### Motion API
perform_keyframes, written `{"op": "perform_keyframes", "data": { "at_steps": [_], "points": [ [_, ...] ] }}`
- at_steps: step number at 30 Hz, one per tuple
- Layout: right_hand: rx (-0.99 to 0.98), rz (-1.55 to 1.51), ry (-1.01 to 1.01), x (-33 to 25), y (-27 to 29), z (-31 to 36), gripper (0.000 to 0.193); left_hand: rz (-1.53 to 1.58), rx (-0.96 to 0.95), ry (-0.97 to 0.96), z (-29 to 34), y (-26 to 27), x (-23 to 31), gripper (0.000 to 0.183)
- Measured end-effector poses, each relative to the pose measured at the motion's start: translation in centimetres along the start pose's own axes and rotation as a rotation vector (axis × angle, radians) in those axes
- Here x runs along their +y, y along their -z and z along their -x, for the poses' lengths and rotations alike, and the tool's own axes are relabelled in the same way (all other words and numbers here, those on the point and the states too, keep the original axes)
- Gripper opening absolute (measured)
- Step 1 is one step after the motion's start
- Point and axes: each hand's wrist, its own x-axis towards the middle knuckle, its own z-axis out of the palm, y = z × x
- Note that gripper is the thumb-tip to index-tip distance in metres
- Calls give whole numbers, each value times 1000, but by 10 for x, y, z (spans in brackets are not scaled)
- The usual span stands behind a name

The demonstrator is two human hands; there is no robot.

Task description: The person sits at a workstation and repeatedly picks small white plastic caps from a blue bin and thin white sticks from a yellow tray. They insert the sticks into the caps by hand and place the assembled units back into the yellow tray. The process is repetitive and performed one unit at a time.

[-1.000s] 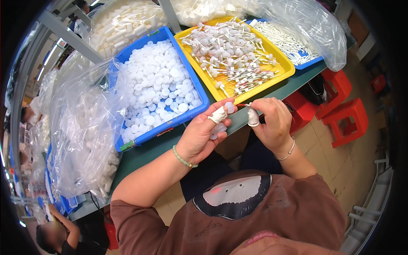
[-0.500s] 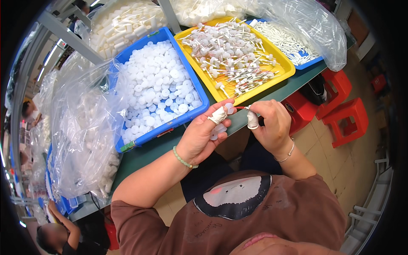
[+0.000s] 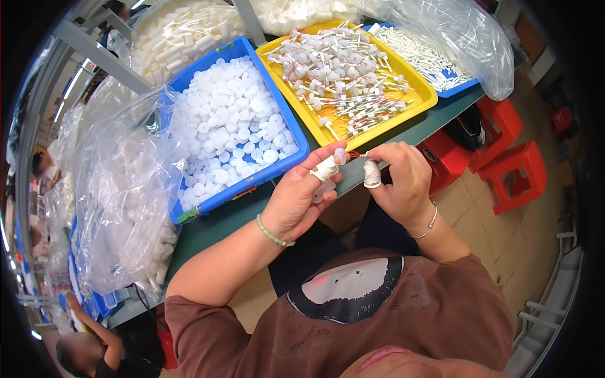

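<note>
Between thumb and index finger, my left hand [image 3: 301, 190] pinches a translucent white plastic disc [image 3: 341, 156]; more translucent pieces rest in its curled fingers. My right hand [image 3: 401, 183], closed in a pinch, grips thin red wires [image 3: 356, 155] that run to the disc. What sits at the wire ends in my right fingertips is too small to make out. White tape wraps both thumbs. Just beyond my hands lie a blue tray [image 3: 302, 148] of loose translucent discs and a yellow tray [image 3: 403, 120] of white discs and sticks joined with wires.
Farther right is a blue tray [image 3: 463, 89] of small white sticks, partly under a clear plastic bag [image 3: 466, 38]. Large bags [image 3: 126, 208] of white parts crowd the left. Red stools [image 3: 513, 179] stand at right. Another person's arm [image 3: 101, 331] shows at lower left.
My right hand has shifted slightly left, toward the disc, leaving a shorter gap. The disc in my left fingers has turned, and more of the red wires show.
</note>
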Motion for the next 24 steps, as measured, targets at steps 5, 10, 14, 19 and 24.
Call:
{"op": "perform_keyframes", "data": {
  "at_steps": [5,10,14,19,24],
  "points": [
    [-97,-59,-57,-3,2,-3,32,-1,-13,2,1,0,1,39],
    [-94,-278,-213,-10,0,0,29,22,-19,-6,1,1,0,38],
    [-59,-422,-307,-14,1,-3,32,22,-33,-12,0,2,0,39],
    [-22,-147,-119,-8,-1,0,34,27,-33,-6,1,0,1,40],
    [-42,-237,-151,-9,-2,1,34,20,-32,-3,1,1,1,40]
  ]
}}
